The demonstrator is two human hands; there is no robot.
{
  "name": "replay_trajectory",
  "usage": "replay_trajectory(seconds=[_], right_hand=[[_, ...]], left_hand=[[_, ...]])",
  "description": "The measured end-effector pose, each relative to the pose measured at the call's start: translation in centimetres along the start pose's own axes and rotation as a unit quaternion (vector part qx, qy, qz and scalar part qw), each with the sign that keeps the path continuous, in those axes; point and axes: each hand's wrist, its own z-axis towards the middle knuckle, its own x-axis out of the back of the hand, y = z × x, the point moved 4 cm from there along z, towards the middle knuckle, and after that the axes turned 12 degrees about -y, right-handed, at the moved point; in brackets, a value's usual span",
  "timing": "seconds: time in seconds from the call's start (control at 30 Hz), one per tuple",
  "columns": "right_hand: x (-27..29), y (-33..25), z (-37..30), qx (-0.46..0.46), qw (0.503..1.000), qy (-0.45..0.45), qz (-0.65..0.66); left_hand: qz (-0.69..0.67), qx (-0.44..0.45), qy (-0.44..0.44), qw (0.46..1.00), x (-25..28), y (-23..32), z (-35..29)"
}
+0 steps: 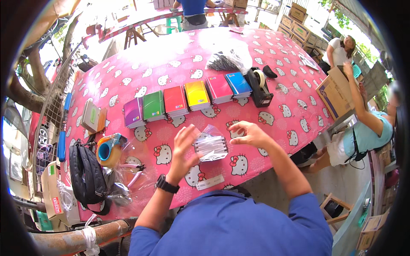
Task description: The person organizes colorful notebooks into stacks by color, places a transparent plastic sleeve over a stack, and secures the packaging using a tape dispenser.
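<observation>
A clear plastic bag wraps a small stack of spiral-bound notebooks (211, 148) on the table in front of me. My left hand (186, 147) hovers at the stack's left side, fingers apart and holding nothing. On the other side my right hand (253, 135) is curved, with a gap between thumb and fingers and nothing in it. Beyond them runs a row of notebook piles: purple (133, 113), green (153, 106), red (175, 100), yellow (197, 95), pink (219, 89) and blue (238, 85). A white printed strip (210, 182) lies near the table's front edge.
A black tape dispenser (259, 91) ends the row, by a plastic bag of black pieces (224, 62). At left are a black bag (87, 173), a blue-cored tape roll (109, 151) and pink-handled pliers (136, 176). People handle a carton (336, 94) at right.
</observation>
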Motion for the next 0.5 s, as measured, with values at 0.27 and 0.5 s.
replay_trajectory(seconds=[0.27, 0.5], right_hand=[[-2.7, -3.8, 3.0, 0.167, 0.928, 0.093, 0.32], [-4.6, -1.4, 3.8, 0.123, 0.952, 0.006, 0.282]], left_hand=[[-0.151, 0.037, 0.128, 0.98, 1.2, 0.6, 3.9], [-0.281, 0.179, -0.106, 0.937, -2.1, -4.9, 1.0]])
